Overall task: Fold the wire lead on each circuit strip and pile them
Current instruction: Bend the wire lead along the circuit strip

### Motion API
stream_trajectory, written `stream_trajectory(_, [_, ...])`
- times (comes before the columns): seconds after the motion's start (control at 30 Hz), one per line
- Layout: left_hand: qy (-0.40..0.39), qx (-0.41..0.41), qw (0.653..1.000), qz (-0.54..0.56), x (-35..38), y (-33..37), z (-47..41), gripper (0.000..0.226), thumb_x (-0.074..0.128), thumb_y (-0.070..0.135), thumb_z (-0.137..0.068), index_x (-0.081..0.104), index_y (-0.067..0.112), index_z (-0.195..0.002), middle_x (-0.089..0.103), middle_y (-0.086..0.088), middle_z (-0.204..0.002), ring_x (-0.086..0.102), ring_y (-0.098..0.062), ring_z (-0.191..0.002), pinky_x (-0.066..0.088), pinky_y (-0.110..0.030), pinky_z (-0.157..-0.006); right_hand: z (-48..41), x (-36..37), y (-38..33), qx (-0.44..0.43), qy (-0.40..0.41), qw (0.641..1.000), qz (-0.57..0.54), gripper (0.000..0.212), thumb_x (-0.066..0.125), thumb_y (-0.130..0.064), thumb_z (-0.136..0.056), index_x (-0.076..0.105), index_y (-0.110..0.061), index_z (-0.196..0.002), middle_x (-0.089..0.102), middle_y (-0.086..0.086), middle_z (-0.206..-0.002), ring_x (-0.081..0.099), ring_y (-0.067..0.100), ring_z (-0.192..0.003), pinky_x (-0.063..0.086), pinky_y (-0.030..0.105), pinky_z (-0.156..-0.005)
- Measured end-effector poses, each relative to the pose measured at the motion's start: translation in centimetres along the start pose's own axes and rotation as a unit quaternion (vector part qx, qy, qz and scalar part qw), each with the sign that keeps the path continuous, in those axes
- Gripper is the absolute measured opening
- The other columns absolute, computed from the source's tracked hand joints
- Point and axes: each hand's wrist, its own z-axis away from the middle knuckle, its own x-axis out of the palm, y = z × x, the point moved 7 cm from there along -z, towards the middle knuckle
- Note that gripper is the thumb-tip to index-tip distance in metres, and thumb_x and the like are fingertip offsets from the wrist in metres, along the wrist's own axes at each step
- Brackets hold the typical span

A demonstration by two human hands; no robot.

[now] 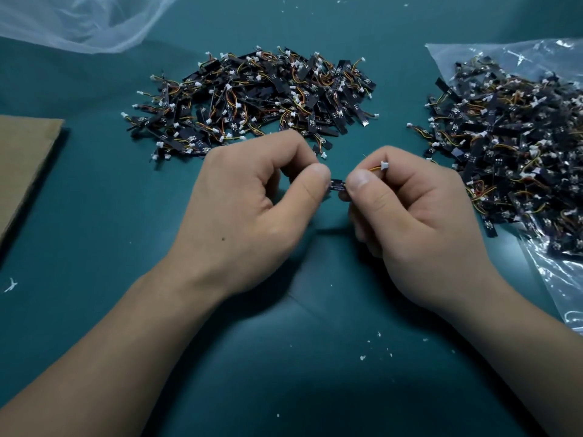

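A small black circuit strip [337,185] is held between both hands above the green mat. My left hand [252,212] pinches its left end with thumb and forefinger. My right hand [410,222] pinches the right end, and the strip's orange-yellow wire lead with its white connector [384,165] curves up over the right forefinger. A large pile of strips [252,99] lies on the mat just beyond the hands. A second heap of strips [511,146] rests on a clear plastic bag [555,279] at the right.
A brown cardboard sheet [25,165] lies at the left edge. Crumpled clear plastic [79,23] sits at the far left corner. Small white scraps [375,348] dot the green mat [110,216] near me.
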Motion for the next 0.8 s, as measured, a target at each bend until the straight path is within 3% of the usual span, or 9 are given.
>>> stream_trajectory(0.13, [-0.011, 0.005, 1.000, 0.002, 0.03, 0.11, 0.01, 0.021, 0.062, 0.022, -0.092, 0.063, 0.014, -0.072, 0.057, -0.006, -0.063, 0.052, -0.030, -0.062, 0.041, -0.043, -0.061, 0.08, -0.09, -0.03, 0.009, 0.006, 0.999, -0.035, 0.030, 0.055, -0.037, -0.097, 0.059, -0.015, -0.078, 0.057, 0.007, -0.058, 0.046, 0.017, -0.046, 0.038, 0.032, -0.047])
stream_trajectory(0.27, [-0.028, 0.012, 0.999, 0.016, 0.15, 0.12, 0.04, 0.019, 0.064, 0.023, -0.092, 0.067, 0.013, -0.075, 0.059, -0.008, -0.065, 0.055, -0.031, -0.063, 0.042, -0.043, -0.061, 0.15, -0.07, -0.08, 0.019, 0.001, 0.998, -0.052, 0.037, 0.058, -0.037, -0.093, 0.051, -0.010, -0.069, 0.052, 0.014, -0.055, 0.044, 0.036, -0.048, 0.036, 0.042, -0.044])
stream_trajectory(0.47, [-0.060, 0.005, 0.998, 0.025, 0.58, -0.09, 0.10, 0.019, 0.066, 0.028, -0.091, 0.068, 0.017, -0.076, 0.059, -0.005, -0.062, 0.053, -0.025, -0.058, 0.042, -0.036, -0.055, 0.19, -0.12, -0.13, 0.018, 0.003, 0.998, -0.056, 0.038, 0.059, -0.037, -0.091, 0.047, -0.010, -0.067, 0.049, 0.015, -0.054, 0.041, 0.036, -0.047, 0.035, 0.046, -0.043])
stream_trajectory(0.63, [-0.047, 0.007, 0.994, 0.103, 0.18, 0.05, -0.06, 0.022, 0.064, 0.012, -0.091, 0.064, 0.008, -0.069, 0.060, -0.004, -0.061, 0.050, -0.015, -0.057, 0.037, -0.019, -0.059, 0.20, 0.27, -0.49, 0.007, -0.034, 0.993, -0.116, 0.025, 0.056, -0.034, -0.095, 0.062, -0.015, -0.079, 0.057, 0.008, -0.057, 0.046, 0.023, -0.046, 0.037, 0.025, -0.045])
stream_trajectory(0.7, [-0.047, 0.000, 0.990, 0.131, 0.10, -0.09, -0.14, 0.022, 0.063, 0.010, -0.090, 0.063, 0.008, -0.068, 0.061, -0.004, -0.061, 0.051, -0.018, -0.058, 0.038, -0.021, -0.061, 0.24, 0.39, -0.45, 0.009, -0.050, 0.991, -0.124, 0.025, 0.053, -0.033, -0.096, 0.066, -0.019, -0.080, 0.061, 0.004, -0.056, 0.048, 0.013, -0.045, 0.038, 0.018, -0.047])
stream_trajectory(0.8, [-0.060, 0.001, 0.991, 0.116, 0.43, -0.03, 0.01, 0.022, 0.061, 0.011, -0.090, 0.062, 0.007, -0.068, 0.059, -0.008, -0.061, 0.051, -0.022, -0.059, 0.038, -0.026, -0.059, 0.21, 0.41, -0.39, 0.010, -0.056, 0.992, -0.116, 0.024, 0.053, -0.029, -0.095, 0.067, -0.019, -0.077, 0.061, 0.002, -0.053, 0.047, 0.011, -0.044, 0.038, 0.019, -0.047])
